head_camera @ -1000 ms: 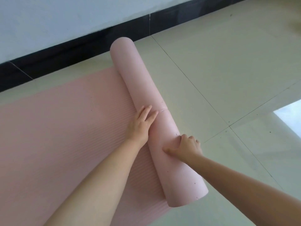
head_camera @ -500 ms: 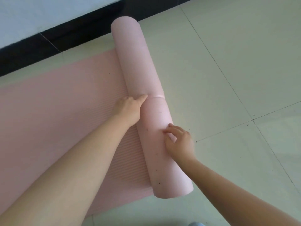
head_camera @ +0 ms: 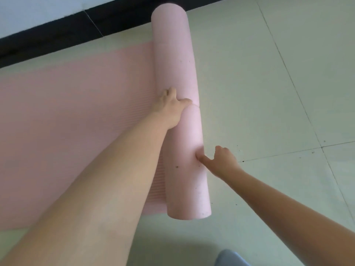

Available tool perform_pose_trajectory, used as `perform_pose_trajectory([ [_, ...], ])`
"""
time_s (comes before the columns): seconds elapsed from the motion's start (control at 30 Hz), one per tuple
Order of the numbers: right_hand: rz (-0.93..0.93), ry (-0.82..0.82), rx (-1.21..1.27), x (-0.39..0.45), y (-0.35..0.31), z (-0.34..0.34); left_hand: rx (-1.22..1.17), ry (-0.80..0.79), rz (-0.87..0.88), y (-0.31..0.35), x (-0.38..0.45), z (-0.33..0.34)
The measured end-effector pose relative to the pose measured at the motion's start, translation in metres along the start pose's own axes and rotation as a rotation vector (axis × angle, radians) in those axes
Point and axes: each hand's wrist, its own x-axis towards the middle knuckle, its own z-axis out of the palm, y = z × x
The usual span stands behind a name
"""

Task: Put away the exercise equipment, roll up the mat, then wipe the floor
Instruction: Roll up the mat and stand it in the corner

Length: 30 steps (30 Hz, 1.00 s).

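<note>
Pale tiled floor (head_camera: pixel 269 93) under a half-rolled pink mat (head_camera: pixel 176 60), left hand (head_camera: pixel 170 107) and right hand (head_camera: pixel 222 160) both gripping its speckled roll.

Pale tiled floor (head_camera: pixel 269 93), thin dark grout lines; black skirting (head_camera: pixel 57 33) under white wall (head_camera: pixel 38 8).

Mat roll (head_camera: pixel 178 77) on floor (head_camera: pixel 269 93), flat mat (head_camera: pixel 76 112) to left.
</note>
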Motion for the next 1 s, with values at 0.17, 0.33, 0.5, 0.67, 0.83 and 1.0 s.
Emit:
perform_pose_trajectory([
  [0.17, 0.020, -0.138, -0.002, -0.012, -0.033, 0.018, -0.036, 0.248, 0.144, -0.033, -0.001, 0.024],
  [0.33, 0.003, -0.037, -0.143, -0.037, -0.085, 0.050, -0.005, 0.253, 0.204, -0.081, -0.022, 0.033],
  [0.5, 0.047, 0.228, -0.061, -0.047, -0.109, 0.090, 0.134, 0.216, 0.368, -0.125, -0.040, 0.042],
  [0.67, 0.130, 0.300, 0.286, -0.059, -0.147, 0.127, 0.102, 0.238, 0.475, -0.175, -0.052, 0.055],
  [0.83, 0.128, 0.486, 0.269, -0.062, -0.186, 0.163, 0.023, 0.193, 0.417, -0.227, -0.066, 0.068],
  [1.0, 0.366, 0.525, 0.218, -0.067, -0.219, 0.186, 0.040, 0.248, 0.442, -0.270, -0.088, 0.075],
])
